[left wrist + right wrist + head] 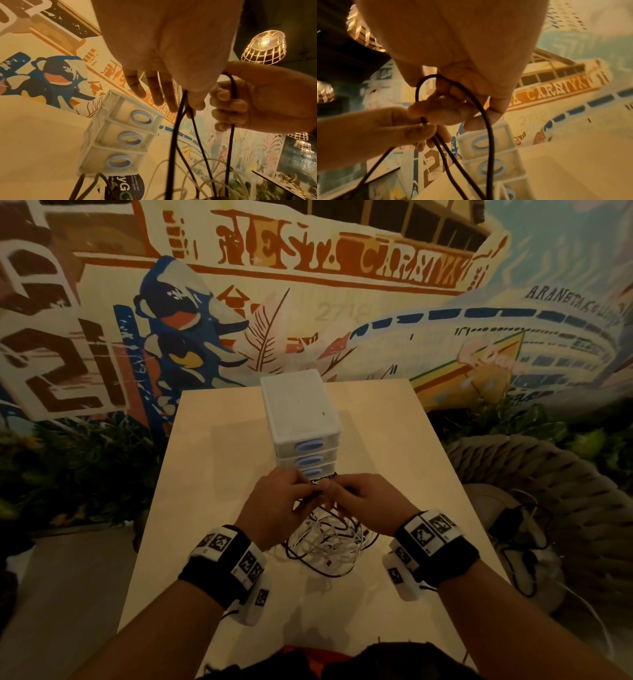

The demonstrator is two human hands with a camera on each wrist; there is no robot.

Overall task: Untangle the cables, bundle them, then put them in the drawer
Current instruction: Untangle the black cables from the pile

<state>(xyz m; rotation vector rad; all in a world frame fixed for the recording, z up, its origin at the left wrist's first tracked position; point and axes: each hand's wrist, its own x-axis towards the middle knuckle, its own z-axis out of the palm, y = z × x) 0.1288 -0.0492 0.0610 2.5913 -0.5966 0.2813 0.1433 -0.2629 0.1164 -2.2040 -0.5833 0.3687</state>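
Just before the white plastic three-drawer unit (301, 419), both the left hand (274, 505) and right hand (366, 501) pinch a thin black cable (173, 135), whose strands hang straight down into the white-and-black cable tangle (329, 542) nearer the person.

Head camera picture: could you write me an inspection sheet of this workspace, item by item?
Surface: pale wooden table.
Job's things: white drawer unit, three drawers with blue handles, all closed; tangled cables heaped in front of it.
Clutter: dark sticker on the table by the unit.
Grips: left hand and right hand both pinch a black cable above the heap.
Cables: white and black strands intertwined, none bundled yet.
Surroundings: painted mural behind, woven chair at right, wire-cage lamp overhead.
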